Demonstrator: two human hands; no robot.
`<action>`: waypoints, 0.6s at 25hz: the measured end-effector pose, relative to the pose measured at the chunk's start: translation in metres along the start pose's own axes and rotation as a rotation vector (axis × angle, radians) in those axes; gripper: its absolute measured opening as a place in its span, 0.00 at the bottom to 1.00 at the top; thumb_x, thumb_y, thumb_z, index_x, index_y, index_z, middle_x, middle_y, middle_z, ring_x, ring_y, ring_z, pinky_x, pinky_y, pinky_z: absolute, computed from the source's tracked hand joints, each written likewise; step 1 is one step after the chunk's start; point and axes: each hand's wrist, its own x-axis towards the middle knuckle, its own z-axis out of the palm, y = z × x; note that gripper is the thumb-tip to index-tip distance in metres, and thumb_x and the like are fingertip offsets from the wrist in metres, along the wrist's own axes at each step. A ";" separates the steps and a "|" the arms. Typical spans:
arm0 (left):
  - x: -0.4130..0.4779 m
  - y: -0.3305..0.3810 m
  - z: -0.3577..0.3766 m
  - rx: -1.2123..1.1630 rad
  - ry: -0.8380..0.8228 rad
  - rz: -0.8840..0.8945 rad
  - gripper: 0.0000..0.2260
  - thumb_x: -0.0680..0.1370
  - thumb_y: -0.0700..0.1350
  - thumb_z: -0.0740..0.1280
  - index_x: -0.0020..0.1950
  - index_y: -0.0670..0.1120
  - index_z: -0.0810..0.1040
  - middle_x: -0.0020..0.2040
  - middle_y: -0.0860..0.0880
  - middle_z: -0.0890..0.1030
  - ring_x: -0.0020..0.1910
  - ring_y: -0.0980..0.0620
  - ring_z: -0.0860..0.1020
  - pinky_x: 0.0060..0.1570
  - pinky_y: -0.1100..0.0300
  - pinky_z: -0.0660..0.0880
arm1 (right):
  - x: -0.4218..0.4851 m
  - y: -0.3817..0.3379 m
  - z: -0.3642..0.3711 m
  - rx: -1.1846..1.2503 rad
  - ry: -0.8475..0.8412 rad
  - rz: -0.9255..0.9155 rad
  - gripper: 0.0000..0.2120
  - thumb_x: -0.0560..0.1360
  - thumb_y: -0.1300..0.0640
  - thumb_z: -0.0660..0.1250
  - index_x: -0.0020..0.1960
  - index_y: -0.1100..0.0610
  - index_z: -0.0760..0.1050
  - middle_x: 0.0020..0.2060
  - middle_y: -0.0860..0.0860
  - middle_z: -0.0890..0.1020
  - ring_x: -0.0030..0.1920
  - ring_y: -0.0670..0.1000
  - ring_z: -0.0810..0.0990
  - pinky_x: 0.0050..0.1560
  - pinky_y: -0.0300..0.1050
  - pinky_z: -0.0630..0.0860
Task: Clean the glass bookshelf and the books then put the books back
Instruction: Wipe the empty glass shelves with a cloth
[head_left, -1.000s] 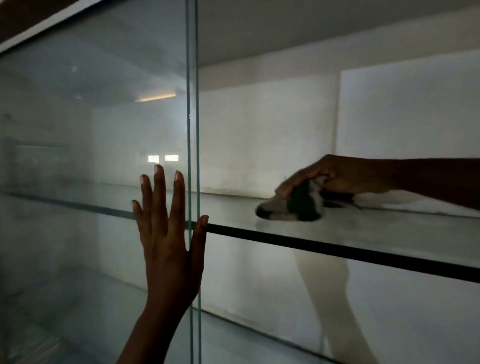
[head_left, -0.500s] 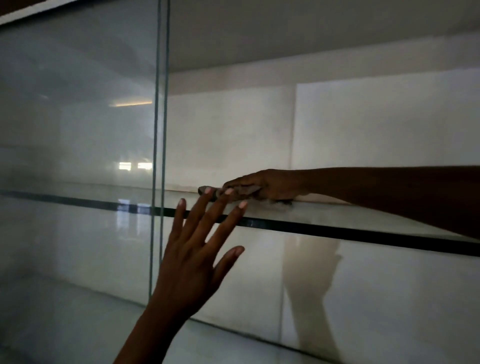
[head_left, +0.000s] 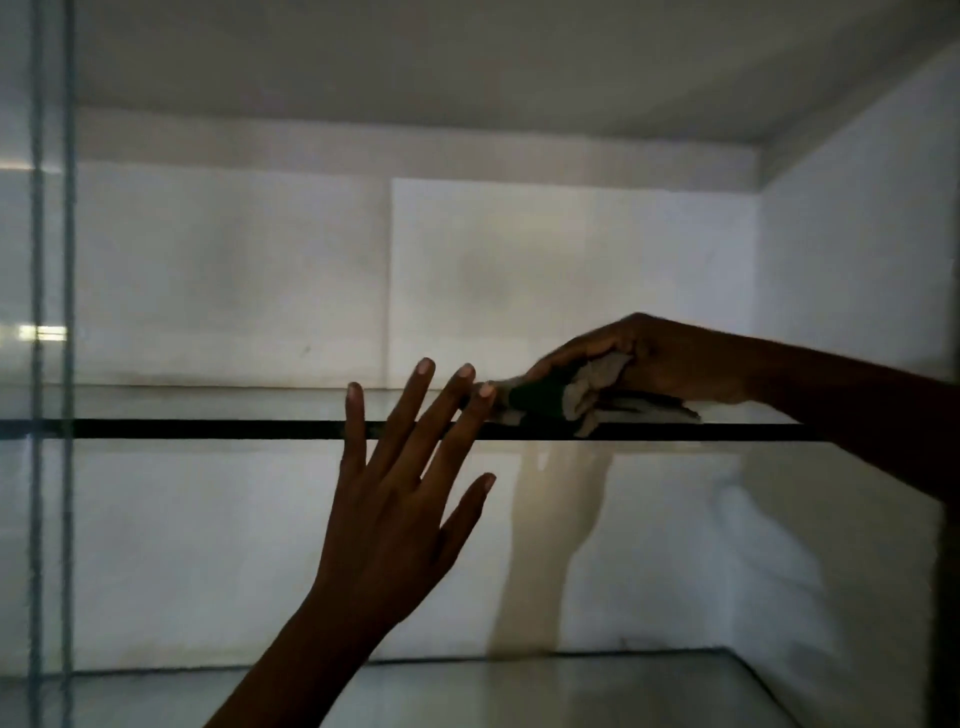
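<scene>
The right hand (head_left: 649, 358) reaches in over the glass shelf (head_left: 208, 410). Its fingers are curled down on a crumpled cloth (head_left: 576, 392), grey with a dark green patch. The cloth is bunched under palm and fingers and lies on the shelf near its front edge. The left hand (head_left: 395, 525) is raised before that edge, fingers straight and spread, holding nothing.
</scene>
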 end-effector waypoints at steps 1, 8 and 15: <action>0.005 0.013 0.004 -0.042 -0.012 0.033 0.26 0.80 0.52 0.56 0.75 0.47 0.55 0.75 0.46 0.61 0.75 0.46 0.57 0.73 0.40 0.45 | -0.012 0.002 -0.010 -0.012 0.091 0.023 0.19 0.75 0.64 0.65 0.63 0.52 0.73 0.59 0.44 0.79 0.60 0.44 0.77 0.60 0.33 0.70; 0.029 0.066 0.033 -0.048 0.036 0.076 0.22 0.77 0.48 0.62 0.71 0.49 0.68 0.71 0.48 0.69 0.71 0.47 0.64 0.71 0.39 0.49 | -0.064 0.078 -0.055 -0.774 0.183 0.866 0.23 0.77 0.57 0.62 0.71 0.46 0.65 0.69 0.53 0.70 0.65 0.57 0.70 0.64 0.46 0.67; 0.030 0.056 0.037 0.018 0.065 0.163 0.23 0.78 0.48 0.61 0.73 0.49 0.64 0.71 0.48 0.68 0.71 0.47 0.64 0.72 0.45 0.49 | -0.047 0.086 -0.040 -0.668 0.085 0.854 0.19 0.80 0.52 0.55 0.71 0.44 0.64 0.70 0.48 0.68 0.67 0.54 0.68 0.64 0.45 0.64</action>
